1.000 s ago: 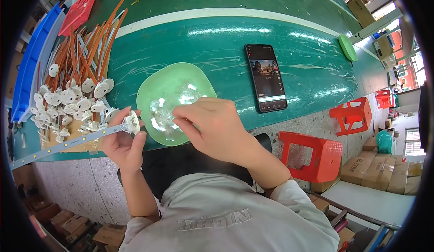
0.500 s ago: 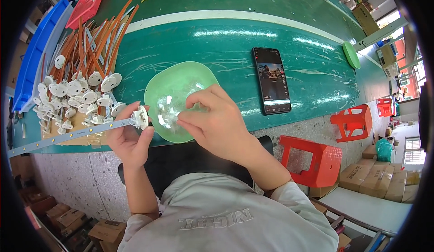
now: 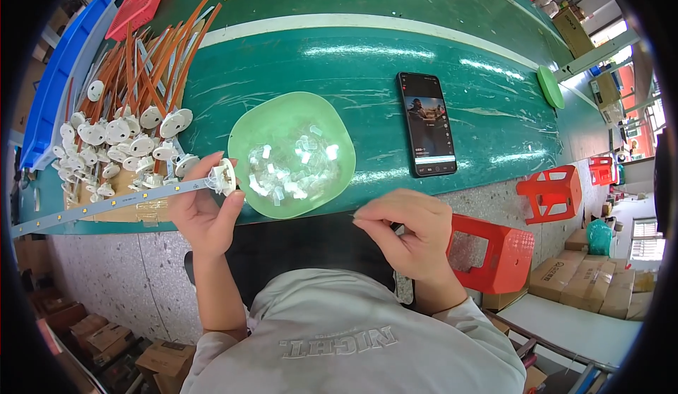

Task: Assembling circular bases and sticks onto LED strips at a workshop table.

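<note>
My left hand (image 3: 205, 210) grips an LED strip (image 3: 113, 204) by the round white end cap (image 3: 224, 177) at its right end. The strip reaches away to the left, its yellow LEDs facing up. My right hand (image 3: 413, 228) is off the table's near edge, thumb and fingertips pinched together. Whatever is in that pinch is too small to name. Between the hands stands a green bowl (image 3: 332, 195) with small clear plastic pieces (image 3: 289, 175) in it. Left of the bowl lies a pile of similar strips with white end caps (image 3: 120, 136).
A phone (image 3: 427, 126) lies on the green table (image 3: 282, 62) to the right. At the far left are a blue bin (image 3: 60, 83) and a red basket (image 3: 139, 4). Red stools (image 3: 494, 253) and cardboard boxes (image 3: 583, 277) stand to the right.
My right hand has come out of the green bowl and moved right and toward me, still pinched. My left hand holds the strip in nearly the same place.
</note>
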The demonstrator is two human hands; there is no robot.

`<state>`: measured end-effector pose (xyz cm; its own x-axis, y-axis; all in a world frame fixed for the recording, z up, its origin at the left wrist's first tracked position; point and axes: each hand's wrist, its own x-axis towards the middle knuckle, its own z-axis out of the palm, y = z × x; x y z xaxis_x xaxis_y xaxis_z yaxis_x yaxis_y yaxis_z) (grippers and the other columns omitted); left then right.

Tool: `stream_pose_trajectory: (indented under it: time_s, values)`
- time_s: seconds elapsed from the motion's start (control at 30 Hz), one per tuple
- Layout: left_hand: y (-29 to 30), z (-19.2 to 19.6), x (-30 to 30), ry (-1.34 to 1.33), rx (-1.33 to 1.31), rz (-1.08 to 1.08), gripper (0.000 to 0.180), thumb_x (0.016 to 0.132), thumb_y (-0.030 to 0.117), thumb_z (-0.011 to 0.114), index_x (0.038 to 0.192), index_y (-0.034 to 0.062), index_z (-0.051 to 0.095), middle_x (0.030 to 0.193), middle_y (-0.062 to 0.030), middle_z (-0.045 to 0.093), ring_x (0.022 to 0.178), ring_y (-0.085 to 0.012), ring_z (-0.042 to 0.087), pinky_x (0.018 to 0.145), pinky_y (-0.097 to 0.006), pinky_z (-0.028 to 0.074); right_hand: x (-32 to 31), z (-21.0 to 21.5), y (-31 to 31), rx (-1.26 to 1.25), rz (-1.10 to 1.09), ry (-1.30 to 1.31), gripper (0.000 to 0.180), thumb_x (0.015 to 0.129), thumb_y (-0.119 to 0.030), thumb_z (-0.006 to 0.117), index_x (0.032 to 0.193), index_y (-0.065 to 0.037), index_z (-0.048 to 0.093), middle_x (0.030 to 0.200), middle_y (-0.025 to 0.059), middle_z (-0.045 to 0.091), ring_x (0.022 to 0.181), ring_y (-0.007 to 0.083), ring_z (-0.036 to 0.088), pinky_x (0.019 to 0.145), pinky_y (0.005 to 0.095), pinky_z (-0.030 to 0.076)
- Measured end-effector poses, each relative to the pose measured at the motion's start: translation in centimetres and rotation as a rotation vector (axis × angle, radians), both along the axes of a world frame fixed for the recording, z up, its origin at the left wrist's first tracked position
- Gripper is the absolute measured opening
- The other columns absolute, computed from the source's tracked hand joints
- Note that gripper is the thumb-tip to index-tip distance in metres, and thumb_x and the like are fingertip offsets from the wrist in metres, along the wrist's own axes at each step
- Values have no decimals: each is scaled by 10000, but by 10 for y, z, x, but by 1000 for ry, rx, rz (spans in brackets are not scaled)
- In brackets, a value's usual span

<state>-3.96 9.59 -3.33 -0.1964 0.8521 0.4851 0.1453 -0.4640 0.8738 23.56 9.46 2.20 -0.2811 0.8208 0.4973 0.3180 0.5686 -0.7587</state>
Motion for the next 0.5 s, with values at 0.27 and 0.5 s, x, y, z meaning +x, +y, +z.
stream_pose_trajectory:
  time_s: [0.27, 0.5]
  values:
    - [-12, 2, 6, -41, -35, 49, 510, 763, -4, 736, 1239, -77, 569, 1086, -180, 659, 889, -173, 635, 834, -296, 500, 14, -3, -32, -115, 82, -35, 101, 722, 28, 757, 770, -24, 685, 869, 98, 710, 797, 219, 652, 685, 293, 507]
    - [-62, 15, 48, -246, 10, -127, 606, 747, 144, 784, 1242, -115, 551, 1052, -244, 663, 876, -234, 668, 771, -328, 558, 23, -19, -41, -142, 158, 83, 132, 727, 47, 748, 842, -3, 706, 788, 101, 698, 649, 207, 650, 587, 272, 498]
